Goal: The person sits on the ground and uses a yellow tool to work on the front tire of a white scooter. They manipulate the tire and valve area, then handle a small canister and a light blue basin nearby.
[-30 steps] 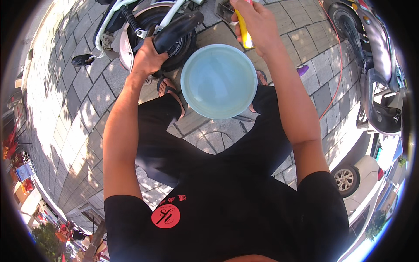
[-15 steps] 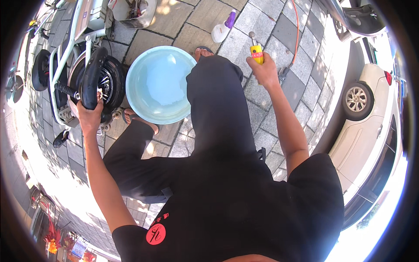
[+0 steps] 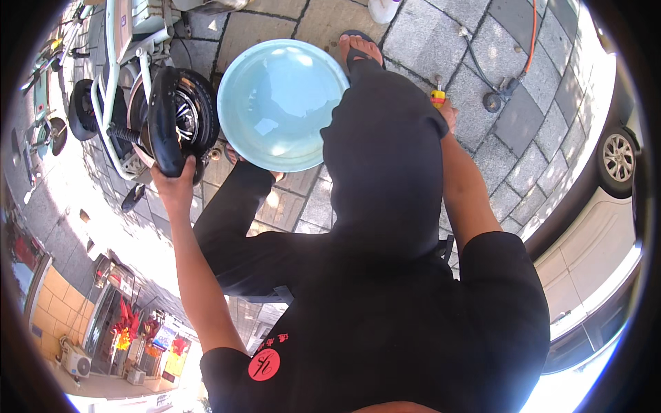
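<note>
My left hand [image 3: 175,184] grips the lower end of a black inner tube [image 3: 162,120], which bulges out at the side of a scooter's wheel [image 3: 200,117]. The tube looks full and curved. My right hand [image 3: 449,114] is beyond my right knee, partly hidden by it, with its fingers closed round a yellow hand tool [image 3: 438,99]. A short metal tip shows at the tool's far end. Between the wheel and my right leg stands a pale blue basin [image 3: 234,141] of water. Both my hands are apart from it.
An inflator head [image 3: 494,100] with an orange hose [image 3: 533,41] lies on the paving right of my right hand. A white bottle [image 3: 383,9] stands ahead, cut off by the picture edge. A white car [image 3: 585,255] is parked at the right.
My right hand has moved down with the yellow tool, partly behind my knee. The view has shifted as well. My left hand still grips the inner tube, lower on it.
</note>
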Available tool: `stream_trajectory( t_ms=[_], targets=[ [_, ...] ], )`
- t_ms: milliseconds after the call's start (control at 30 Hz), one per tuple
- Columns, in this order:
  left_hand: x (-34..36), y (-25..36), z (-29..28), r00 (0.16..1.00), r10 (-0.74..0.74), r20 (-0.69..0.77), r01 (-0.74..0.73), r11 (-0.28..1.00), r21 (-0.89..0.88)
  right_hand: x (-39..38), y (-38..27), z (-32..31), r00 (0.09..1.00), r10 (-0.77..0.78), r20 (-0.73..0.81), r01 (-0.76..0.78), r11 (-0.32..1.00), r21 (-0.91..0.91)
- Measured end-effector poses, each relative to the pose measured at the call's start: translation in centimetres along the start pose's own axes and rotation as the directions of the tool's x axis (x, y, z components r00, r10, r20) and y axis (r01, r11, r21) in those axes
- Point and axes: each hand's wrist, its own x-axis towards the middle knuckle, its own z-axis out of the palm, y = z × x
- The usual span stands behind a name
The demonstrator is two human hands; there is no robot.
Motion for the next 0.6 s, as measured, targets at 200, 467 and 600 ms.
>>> stream_trajectory(
  t_ms=[200,467,600],
  targets=[
    [0.5,2.9,2.6,0.999,0.049,0.017,-0.05,0.994,0.1,1.2,0.8,-0.5,0.999,-0.054,0.001,0.054,0.998,-0.035],
    [0.2,3.4,2.4,0.993,0.078,0.091,-0.088,0.99,0.111,2.2,-0.5,-2.1,0.978,-0.205,0.05,0.207,0.978,-0.038],
    [0.3,3.4,1.1,0.985,0.127,0.119,-0.138,0.986,0.089,2.1,-2.9,-2.9,0.971,-0.23,0.063,0.217,0.962,0.163]
  ],
)
